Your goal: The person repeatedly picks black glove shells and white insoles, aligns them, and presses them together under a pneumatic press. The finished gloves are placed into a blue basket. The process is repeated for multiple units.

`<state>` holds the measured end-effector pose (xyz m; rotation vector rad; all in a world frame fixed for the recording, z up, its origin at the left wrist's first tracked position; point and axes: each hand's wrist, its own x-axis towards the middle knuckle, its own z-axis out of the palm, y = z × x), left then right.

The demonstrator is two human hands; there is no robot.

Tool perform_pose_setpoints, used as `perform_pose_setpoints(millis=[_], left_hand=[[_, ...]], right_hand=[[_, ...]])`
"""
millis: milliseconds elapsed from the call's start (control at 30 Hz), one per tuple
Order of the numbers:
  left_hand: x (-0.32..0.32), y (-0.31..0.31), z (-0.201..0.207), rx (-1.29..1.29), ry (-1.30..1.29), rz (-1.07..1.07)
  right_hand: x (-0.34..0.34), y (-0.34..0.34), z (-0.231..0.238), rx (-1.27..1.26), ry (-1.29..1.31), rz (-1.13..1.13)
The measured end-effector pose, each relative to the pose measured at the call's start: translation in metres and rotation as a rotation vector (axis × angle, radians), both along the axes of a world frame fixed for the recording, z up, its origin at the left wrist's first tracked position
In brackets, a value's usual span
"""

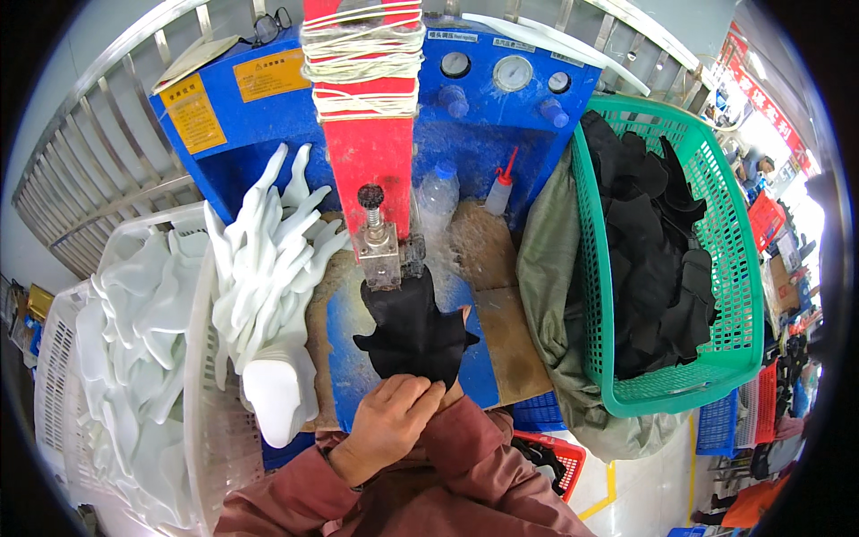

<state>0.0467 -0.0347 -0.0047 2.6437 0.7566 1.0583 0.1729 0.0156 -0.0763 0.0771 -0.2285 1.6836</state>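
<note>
A black shoe upper (416, 333) lies under the metal head (380, 255) of the blue press-like machine, its far end up against the head. My left hand (389, 416) is closed on the near edge of the upper, thumb and fingers pinching it. Most of my right hand (454, 394) is hidden beneath the upper, which it holds from below. A fingertip shows past the piece's right edge, and the wrist crosses behind my left hand. Beneath both lies a worn blue work surface (483, 362).
White insole-shaped pieces (268, 259) are piled left of the machine, beside a white basket (201, 394) full of more. On the right, a green basket (617, 389) holds black pieces. A clear bottle (438, 197) and a red-tipped bottle (499, 192) stand behind the head.
</note>
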Motion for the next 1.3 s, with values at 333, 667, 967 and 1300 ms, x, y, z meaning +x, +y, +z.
perform_pose_setpoints(millis=[333, 667, 967, 1300], left_hand=[[0.008, 0.034, -0.001, -0.011, -0.025, -0.029], [0.014, 0.055, 0.006, 0.017, -0.046, 0.007], [-0.01, 0.044, 0.001, 0.018, -0.011, 0.108], [-0.021, 0.001, 0.004, -0.088, 0.01, 0.027]], right_hand=[[0.012, 0.033, 0.03, -0.047, 0.025, 0.028], [0.009, 0.061, 0.048, 0.052, 0.137, 0.04], [-0.017, 0.062, 0.03, -0.269, -0.112, 0.02], [-0.009, 0.006, 0.015, -0.274, -0.096, 0.195]])
